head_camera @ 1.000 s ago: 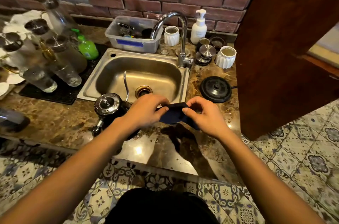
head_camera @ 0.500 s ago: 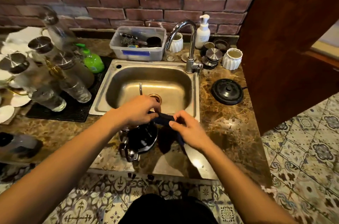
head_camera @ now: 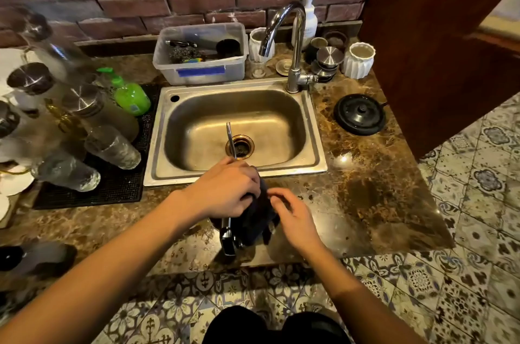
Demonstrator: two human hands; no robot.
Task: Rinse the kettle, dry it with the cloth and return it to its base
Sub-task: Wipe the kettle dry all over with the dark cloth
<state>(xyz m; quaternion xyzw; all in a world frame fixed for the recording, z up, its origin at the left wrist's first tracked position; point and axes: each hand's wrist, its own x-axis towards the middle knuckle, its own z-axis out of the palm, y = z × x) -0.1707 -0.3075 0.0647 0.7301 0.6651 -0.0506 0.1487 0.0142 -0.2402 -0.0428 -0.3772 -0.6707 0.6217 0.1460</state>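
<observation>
The kettle stands on the marble counter in front of the sink, mostly hidden; its thin curved spout (head_camera: 230, 138) points over the basin and its dark handle (head_camera: 228, 239) sticks out toward me. A dark blue cloth (head_camera: 254, 221) is draped over the kettle's top and right side. My left hand (head_camera: 225, 189) grips the cloth on top of the kettle. Just right of it, my right hand (head_camera: 294, 217) holds the cloth's edge with curled fingers. The round black kettle base (head_camera: 360, 114) lies on the counter right of the sink.
The steel sink (head_camera: 318, 152) has a chrome tap (head_camera: 292, 42) at its back right. Upturned glasses (head_camera: 112, 146) and a green bottle (head_camera: 131, 98) sit on a black mat at left. A plastic tub (head_camera: 201, 72), white cups and a soap dispenser (head_camera: 308, 17) line the brick wall.
Both hands brought the cloth from the air down onto the kettle, which now sits under the cloth. The view has shifted so the sink sits more central.
</observation>
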